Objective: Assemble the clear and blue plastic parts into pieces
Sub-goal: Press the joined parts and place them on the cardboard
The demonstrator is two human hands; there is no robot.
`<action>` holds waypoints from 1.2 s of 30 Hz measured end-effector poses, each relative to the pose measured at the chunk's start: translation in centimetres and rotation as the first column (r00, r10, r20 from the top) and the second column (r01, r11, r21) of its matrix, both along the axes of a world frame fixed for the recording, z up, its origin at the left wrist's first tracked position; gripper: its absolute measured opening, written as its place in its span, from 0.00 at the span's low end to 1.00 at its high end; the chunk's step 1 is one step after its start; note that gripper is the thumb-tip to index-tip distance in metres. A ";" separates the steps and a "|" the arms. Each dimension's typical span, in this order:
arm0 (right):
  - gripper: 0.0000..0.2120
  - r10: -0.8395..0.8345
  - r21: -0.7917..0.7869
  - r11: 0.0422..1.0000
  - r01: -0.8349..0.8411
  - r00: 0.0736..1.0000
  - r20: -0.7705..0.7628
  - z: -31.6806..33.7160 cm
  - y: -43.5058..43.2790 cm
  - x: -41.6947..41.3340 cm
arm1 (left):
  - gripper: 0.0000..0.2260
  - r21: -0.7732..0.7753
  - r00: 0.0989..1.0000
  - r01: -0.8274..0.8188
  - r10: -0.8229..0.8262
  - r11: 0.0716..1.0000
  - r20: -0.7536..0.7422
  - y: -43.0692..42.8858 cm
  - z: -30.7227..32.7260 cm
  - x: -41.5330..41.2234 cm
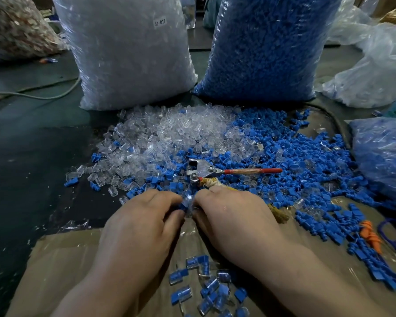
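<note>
My left hand (144, 216) and my right hand (229, 213) meet at the centre, fingertips pinching one small clear and blue plastic piece (188, 201) between them. Ahead lies a loose heap of clear parts (169, 133) and, to its right, a spread of blue parts (306, 161). Near my wrists, several joined clear-and-blue pieces (206, 284) lie on the cardboard sheet (62, 271). My fingers hide most of the held piece.
A metal plier-like tool with a red handle (217, 171) lies just beyond my hands. A large bag of clear parts (128, 51) and a large bag of blue parts (265, 46) stand behind. A smaller blue-filled bag (384, 156) sits right; an orange part (370, 236) lies nearby.
</note>
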State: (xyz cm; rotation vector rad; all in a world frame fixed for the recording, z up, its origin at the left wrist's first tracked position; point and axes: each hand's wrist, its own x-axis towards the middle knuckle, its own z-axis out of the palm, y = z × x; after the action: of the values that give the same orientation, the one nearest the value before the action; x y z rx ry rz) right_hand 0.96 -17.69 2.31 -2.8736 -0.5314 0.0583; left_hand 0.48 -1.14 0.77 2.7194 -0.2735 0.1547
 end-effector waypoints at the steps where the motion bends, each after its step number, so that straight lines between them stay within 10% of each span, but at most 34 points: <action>1: 0.02 -0.006 -0.003 1.000 0.006 1.000 0.001 -0.1 0.0 0.0 | 0.14 -0.008 1.000 0.004 -0.004 1.000 -0.006 0.0 0.0 -0.1; 24: 0.09 -0.124 0.389 0.914 0.113 0.992 0.004 -0.8 -0.8 -0.2 | 0.09 -0.382 1.000 0.020 -0.016 0.924 0.015 -0.2 -0.4 -0.3; 36: 0.03 -0.044 0.817 0.527 0.235 0.967 -0.250 -0.1 -1.2 -0.6 | 0.12 -0.616 0.994 0.011 -0.078 0.788 -0.082 -0.5 -0.3 -0.9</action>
State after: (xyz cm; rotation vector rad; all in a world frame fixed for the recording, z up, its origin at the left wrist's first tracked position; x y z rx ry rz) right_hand 0.37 -18.92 2.17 -1.8873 -0.1794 0.0444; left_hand -0.41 -1.66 0.42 2.0547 -0.2093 0.0699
